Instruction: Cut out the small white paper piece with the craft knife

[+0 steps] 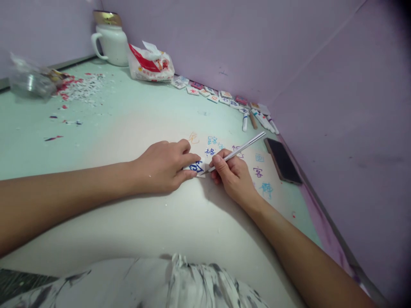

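Note:
My right hand (233, 173) is closed in a pen-like grip around a slim silver craft knife (245, 147). Its pointed tip meets the lower right part of a small white card (201, 174) that bears a dark blue character. With thumb and index finger, my left hand (167, 167) pins this card to the tabletop from the left. Those fingers cover part of the card. Around both hands, characters in blue, purple and orange are written on the table surface (180, 226).
Along the wall lie several small lettered cards (212, 99) and markers (261, 119). A phone (283, 160) rests at the right edge. Farther back are a white mug (112, 45), a tissue pack (150, 64), paper scraps (85, 89) and a clear plastic bag (30, 81).

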Available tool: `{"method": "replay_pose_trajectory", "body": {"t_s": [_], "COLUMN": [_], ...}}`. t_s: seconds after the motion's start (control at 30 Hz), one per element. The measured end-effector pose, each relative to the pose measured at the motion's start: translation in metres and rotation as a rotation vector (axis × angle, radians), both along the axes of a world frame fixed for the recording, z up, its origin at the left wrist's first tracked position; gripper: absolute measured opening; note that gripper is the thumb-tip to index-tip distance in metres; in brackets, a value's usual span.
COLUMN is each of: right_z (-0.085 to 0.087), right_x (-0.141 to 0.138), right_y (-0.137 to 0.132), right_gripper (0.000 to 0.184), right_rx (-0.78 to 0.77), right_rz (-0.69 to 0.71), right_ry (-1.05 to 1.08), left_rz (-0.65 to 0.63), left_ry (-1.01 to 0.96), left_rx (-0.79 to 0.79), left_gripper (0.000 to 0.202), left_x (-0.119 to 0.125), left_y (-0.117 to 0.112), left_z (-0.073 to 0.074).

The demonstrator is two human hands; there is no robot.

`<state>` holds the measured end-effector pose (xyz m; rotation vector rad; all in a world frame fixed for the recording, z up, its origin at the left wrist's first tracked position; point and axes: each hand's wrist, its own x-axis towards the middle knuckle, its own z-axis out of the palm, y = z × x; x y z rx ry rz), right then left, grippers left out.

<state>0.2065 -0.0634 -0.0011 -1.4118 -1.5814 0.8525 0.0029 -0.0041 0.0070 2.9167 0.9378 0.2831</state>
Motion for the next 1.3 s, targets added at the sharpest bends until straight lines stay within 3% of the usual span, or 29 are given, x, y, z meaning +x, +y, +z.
{"method": "replay_pose_trajectory", "body": {"t_s": [0.47, 1.03, 1.3], "right_z": [0.0008, 0.0046, 0.0019], "right_x": [0.003, 0.0022, 0.0033], "right_y": [0.0036, 0.002, 0.0021], "right_gripper": [0.051, 0.053, 0.053], "right_rx": [-0.058, -0.051, -0.055], "right_rz": [0.064, 0.036, 0.078], "right_ry": [0.082, 0.128, 0.058], "left_rz": [-0.01, 0.008, 0.005], "left_ry": [0.007, 0.022, 0.013], "left_rx": [-0.006, 0.004, 0.006], "left_gripper": [0.037, 0.037, 0.038], "left_x": [0.0001, 0.0004, 0.0003], "left_y": [-0.0004, 0.0007, 0.0002], "left_z": [0.0011, 0.0001, 0.0002]}}
